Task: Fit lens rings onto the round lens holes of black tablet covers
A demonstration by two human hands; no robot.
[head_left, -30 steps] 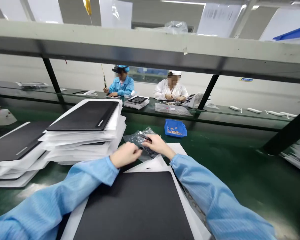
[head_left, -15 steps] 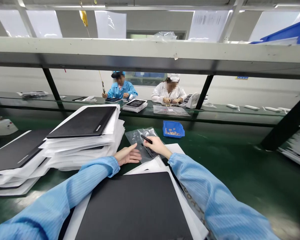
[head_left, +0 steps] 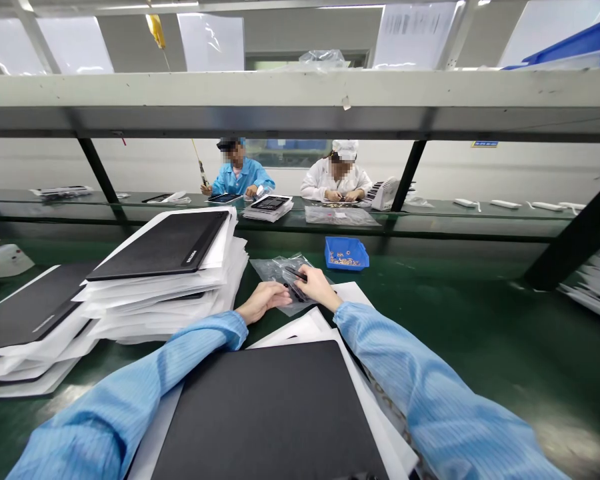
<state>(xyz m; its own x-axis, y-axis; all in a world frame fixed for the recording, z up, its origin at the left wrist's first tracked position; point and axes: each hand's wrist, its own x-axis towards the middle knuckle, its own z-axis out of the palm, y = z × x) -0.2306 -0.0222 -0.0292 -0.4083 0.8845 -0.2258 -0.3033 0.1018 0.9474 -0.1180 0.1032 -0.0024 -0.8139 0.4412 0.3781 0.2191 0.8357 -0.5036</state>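
Note:
My left hand (head_left: 263,300) and my right hand (head_left: 316,285) meet over a clear plastic bag (head_left: 275,269) lying on the green belt. The right hand pinches a thin black strip (head_left: 296,273) above the bag. The left hand's fingers are curled at the bag's near edge and touch another small black piece (head_left: 289,289). Both arms wear light blue sleeves. A flat black panel (head_left: 270,413) lies on white sheets right under my forearms.
To the left stands a tall stack of white sheets with a black panel on top (head_left: 165,243), and a second stack (head_left: 25,313) beside it. A small blue tray (head_left: 346,253) of tiny parts sits beyond the bag. Two people work at the far bench (head_left: 480,223).
My left hand, flat half a second ago, has curled and moved to the black pieces at the bag. The right hand still holds the black strip, now closer to the left hand.

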